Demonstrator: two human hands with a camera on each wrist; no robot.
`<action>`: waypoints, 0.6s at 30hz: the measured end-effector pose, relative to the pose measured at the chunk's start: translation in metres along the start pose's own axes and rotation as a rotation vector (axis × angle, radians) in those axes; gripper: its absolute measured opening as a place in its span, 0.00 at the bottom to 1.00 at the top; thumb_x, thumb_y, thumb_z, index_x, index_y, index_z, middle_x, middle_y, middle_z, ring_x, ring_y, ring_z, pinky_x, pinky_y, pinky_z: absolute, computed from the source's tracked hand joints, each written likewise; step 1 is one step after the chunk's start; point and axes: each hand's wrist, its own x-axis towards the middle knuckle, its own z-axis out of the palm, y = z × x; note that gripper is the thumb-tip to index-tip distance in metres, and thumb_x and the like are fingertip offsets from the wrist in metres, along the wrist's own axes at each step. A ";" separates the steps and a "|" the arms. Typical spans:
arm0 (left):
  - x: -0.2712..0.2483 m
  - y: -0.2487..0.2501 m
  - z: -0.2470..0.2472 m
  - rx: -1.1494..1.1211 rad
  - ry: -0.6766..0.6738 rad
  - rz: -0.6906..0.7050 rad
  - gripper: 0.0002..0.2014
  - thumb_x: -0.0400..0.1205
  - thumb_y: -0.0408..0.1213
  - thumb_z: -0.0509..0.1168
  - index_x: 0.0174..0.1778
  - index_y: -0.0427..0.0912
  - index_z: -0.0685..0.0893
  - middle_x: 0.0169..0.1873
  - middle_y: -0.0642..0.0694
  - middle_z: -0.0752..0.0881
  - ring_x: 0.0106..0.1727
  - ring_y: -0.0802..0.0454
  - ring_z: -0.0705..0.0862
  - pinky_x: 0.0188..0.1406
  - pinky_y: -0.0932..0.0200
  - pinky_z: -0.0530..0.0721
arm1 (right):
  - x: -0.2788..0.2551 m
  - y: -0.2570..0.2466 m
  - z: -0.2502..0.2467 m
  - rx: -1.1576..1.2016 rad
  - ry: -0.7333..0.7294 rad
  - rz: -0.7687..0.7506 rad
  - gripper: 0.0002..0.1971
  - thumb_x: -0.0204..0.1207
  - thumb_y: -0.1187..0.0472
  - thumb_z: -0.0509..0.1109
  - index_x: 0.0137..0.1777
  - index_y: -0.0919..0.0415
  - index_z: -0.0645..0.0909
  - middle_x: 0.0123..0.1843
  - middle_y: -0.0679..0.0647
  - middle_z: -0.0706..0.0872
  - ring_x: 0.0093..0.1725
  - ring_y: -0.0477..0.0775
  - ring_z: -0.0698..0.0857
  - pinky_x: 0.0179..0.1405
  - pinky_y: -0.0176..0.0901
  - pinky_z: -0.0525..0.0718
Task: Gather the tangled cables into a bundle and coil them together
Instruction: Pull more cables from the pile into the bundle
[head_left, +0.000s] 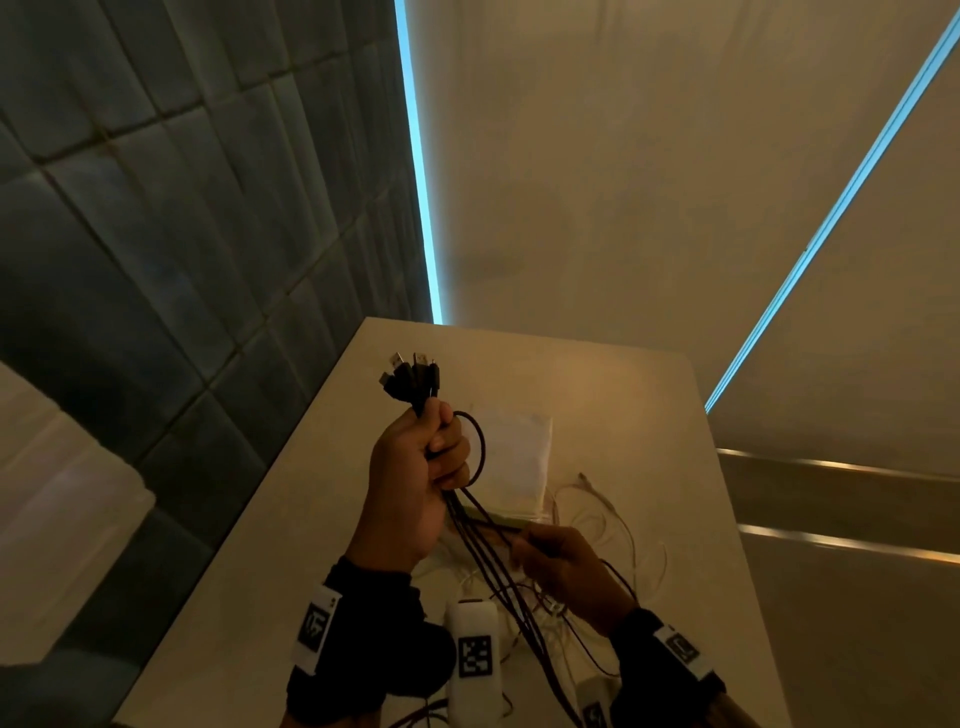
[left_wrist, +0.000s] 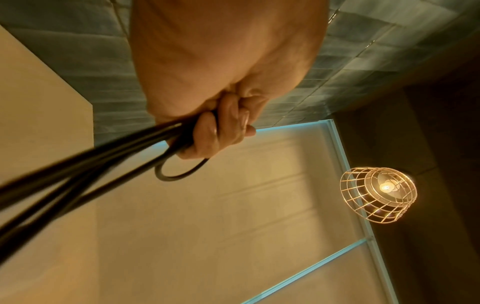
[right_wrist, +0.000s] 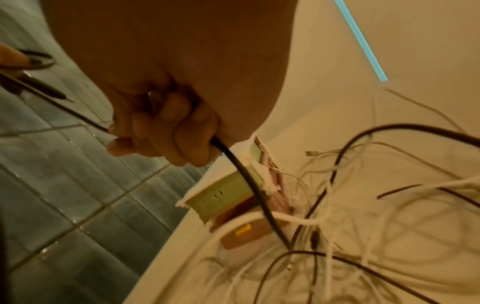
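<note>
My left hand (head_left: 421, 467) is raised above the table and grips a bundle of dark cables (head_left: 498, 561); their USB plugs (head_left: 413, 376) fan out above the fist and a small loop (head_left: 475, 441) sticks out to the right. In the left wrist view the fingers (left_wrist: 221, 131) curl round the same dark cables (left_wrist: 85, 170). Lower and to the right, my right hand (head_left: 561, 566) grips one dark cable (right_wrist: 249, 185), fingers (right_wrist: 166, 131) wrapped round it. Thin white cables (right_wrist: 389, 185) lie tangled on the table beneath.
The pale table (head_left: 291, 519) is narrow, with a dark tiled wall (head_left: 156, 234) on the left. A white pouch (head_left: 514, 462) and a small green-and-brown box (right_wrist: 223, 193) lie among the cables. White wrist devices (head_left: 472, 660) sit near the front edge. A caged lamp (left_wrist: 376, 195) hangs overhead.
</note>
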 end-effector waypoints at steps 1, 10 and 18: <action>0.000 0.000 -0.001 0.007 0.019 -0.001 0.16 0.89 0.38 0.49 0.37 0.41 0.72 0.22 0.53 0.65 0.19 0.60 0.58 0.18 0.65 0.59 | 0.001 0.008 0.000 -0.023 0.003 -0.007 0.15 0.78 0.51 0.67 0.34 0.59 0.82 0.26 0.48 0.72 0.25 0.45 0.68 0.25 0.35 0.67; -0.002 0.009 -0.007 0.085 0.123 0.058 0.16 0.90 0.37 0.49 0.36 0.42 0.73 0.20 0.54 0.66 0.18 0.60 0.60 0.17 0.65 0.59 | 0.004 0.065 -0.005 -0.253 0.168 0.067 0.17 0.82 0.64 0.65 0.30 0.56 0.81 0.25 0.40 0.80 0.28 0.37 0.77 0.34 0.36 0.73; -0.001 0.004 -0.004 0.207 0.182 -0.028 0.15 0.90 0.39 0.50 0.37 0.42 0.71 0.23 0.51 0.69 0.21 0.57 0.66 0.20 0.63 0.61 | 0.026 -0.059 -0.007 0.155 0.398 -0.035 0.09 0.79 0.66 0.68 0.39 0.71 0.81 0.21 0.50 0.69 0.20 0.49 0.64 0.21 0.38 0.62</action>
